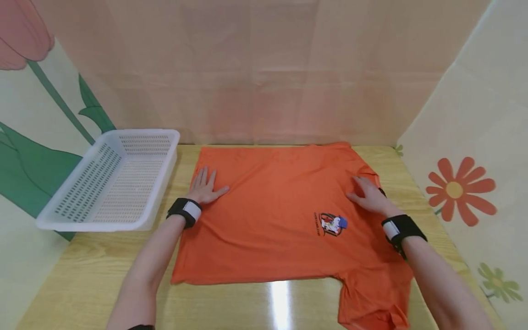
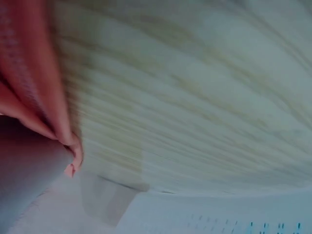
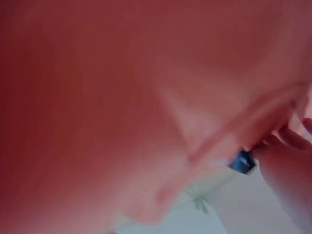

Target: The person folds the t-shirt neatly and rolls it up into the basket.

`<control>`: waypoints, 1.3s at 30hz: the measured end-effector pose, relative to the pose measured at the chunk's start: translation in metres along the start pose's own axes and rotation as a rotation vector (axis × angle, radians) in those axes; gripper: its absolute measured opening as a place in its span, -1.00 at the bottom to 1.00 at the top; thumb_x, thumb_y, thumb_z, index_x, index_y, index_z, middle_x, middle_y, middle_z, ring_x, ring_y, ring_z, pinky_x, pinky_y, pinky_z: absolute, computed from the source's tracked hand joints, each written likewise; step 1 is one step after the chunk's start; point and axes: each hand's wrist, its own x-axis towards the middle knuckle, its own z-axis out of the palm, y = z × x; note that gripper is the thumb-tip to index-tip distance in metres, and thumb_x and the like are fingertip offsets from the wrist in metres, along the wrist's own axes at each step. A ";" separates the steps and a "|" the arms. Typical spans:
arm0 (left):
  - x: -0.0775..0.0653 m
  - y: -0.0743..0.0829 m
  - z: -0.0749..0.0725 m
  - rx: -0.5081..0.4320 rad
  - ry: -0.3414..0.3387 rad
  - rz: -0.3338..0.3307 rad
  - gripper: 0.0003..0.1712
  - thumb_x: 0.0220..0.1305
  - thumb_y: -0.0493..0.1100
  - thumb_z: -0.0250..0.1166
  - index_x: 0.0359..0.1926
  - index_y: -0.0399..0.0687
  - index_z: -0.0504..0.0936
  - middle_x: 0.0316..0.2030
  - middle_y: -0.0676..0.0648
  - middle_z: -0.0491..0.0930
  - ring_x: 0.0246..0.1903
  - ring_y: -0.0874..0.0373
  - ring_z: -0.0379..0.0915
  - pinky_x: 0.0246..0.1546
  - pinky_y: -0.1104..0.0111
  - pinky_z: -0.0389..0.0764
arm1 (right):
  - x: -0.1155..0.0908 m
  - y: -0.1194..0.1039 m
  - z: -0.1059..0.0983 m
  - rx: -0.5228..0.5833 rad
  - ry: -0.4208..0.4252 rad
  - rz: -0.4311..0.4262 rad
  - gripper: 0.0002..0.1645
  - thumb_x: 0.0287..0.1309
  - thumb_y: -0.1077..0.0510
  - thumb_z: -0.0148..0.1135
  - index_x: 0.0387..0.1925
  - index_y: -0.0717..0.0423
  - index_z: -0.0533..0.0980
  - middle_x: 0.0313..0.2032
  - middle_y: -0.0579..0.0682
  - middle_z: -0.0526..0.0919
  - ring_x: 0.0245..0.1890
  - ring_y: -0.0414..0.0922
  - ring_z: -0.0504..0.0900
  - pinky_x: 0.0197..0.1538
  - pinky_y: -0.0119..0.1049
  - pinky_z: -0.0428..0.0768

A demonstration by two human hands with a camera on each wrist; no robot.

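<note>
An orange T-shirt (image 1: 264, 192) lies spread sideways on the table, its hem side at the left and a sleeve (image 1: 371, 293) reaching toward the front right. A printed logo (image 1: 333, 224) with a blue-capped figure shows on it. My left hand (image 1: 203, 190) rests on the shirt near its left edge, fingers straight and thumb spread out. On the shirt's right part, near the collar end, lies my right hand (image 1: 369, 197), fingers extended to the left. The right wrist view has shirt fabric (image 3: 97, 112) filling most of it, with a small dark-blue piece (image 3: 242, 162) beside the fingers.
A white perforated plastic basket (image 1: 158, 211) stands left of the shirt on the wooden table (image 1: 231, 305). A pinkish sheet (image 1: 255, 73) hangs behind the table's far edge. Flower-printed sheets (image 1: 495, 151) flank both sides.
</note>
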 end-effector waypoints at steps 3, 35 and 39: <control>0.002 -0.006 0.004 0.013 -0.004 -0.016 0.11 0.38 0.47 -0.11 0.61 -0.05 -0.33 0.58 -0.30 -0.59 0.58 -0.21 -0.73 0.56 -0.06 -0.47 | 0.003 0.010 0.008 0.001 -0.086 0.059 0.16 0.36 -0.32 0.10 0.54 0.40 -0.14 0.50 0.58 -0.27 0.51 0.50 -0.33 0.44 0.46 -0.25; 0.022 -0.021 -0.021 -0.122 0.563 -0.126 -0.65 0.22 -0.33 0.12 0.00 -0.25 0.68 0.00 -0.40 0.64 0.06 -0.39 0.49 0.16 -0.06 0.44 | 0.046 -0.004 -0.002 -0.144 0.024 0.042 -0.17 0.41 -0.14 0.11 0.42 0.36 0.20 0.42 0.59 0.00 0.39 0.60 -0.06 0.37 0.49 0.00; 0.028 -0.022 -0.022 -0.187 0.619 -0.128 -0.70 0.26 -0.37 0.09 -0.10 -0.29 0.71 -0.08 -0.35 0.69 0.03 -0.30 0.55 0.12 -0.01 0.50 | 0.053 -0.003 -0.001 -0.132 -0.053 0.077 -0.09 0.44 -0.21 0.03 0.50 0.32 0.07 0.47 0.58 -0.13 0.44 0.61 -0.16 0.41 0.50 -0.13</control>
